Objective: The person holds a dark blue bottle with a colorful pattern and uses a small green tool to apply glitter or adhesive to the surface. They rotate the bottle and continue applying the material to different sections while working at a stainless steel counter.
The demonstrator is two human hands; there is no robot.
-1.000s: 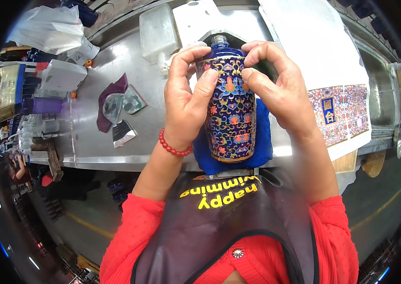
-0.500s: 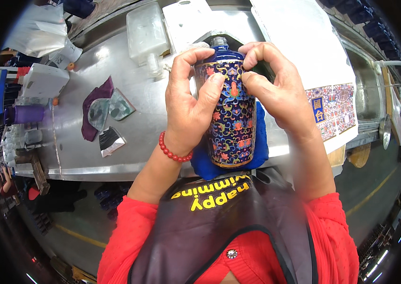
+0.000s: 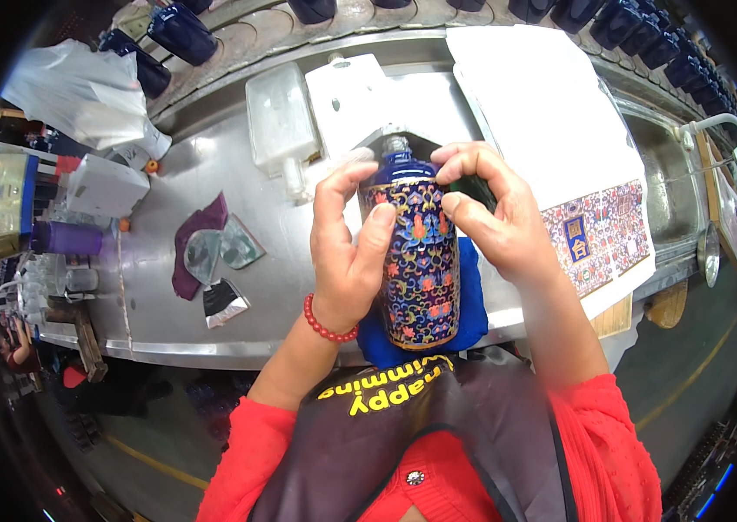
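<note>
A dark blue bottle (image 3: 421, 270) with a colourful floral pattern and gold bands lies tilted before me, its neck pointing away. My left hand (image 3: 344, 239), with a red bead bracelet at the wrist, grips its left side, fingers by the shoulder and thumb on the front. On the other side, my right hand (image 3: 508, 222) has bent fingers at the shoulder and its thumb at the pattern's upper right edge. Under the bottle is a blue cloth (image 3: 473, 300). To the right, a white sheet (image 3: 542, 104) carries matching printed pattern panels (image 3: 595, 235).
A metal worktable (image 3: 281, 252) holds purple and grey-green scraps (image 3: 203, 252) at left. Behind stand a translucent container (image 3: 280, 113) and a white one (image 3: 347, 96). A sink (image 3: 664, 174) with a tap is at right. Several blue bottles (image 3: 181, 35) line the back.
The view has shifted, so the bottle, hands and table appear lower and more of the back row shows. My left thumb has slid slightly left on the bottle; both hands keep their hold.
</note>
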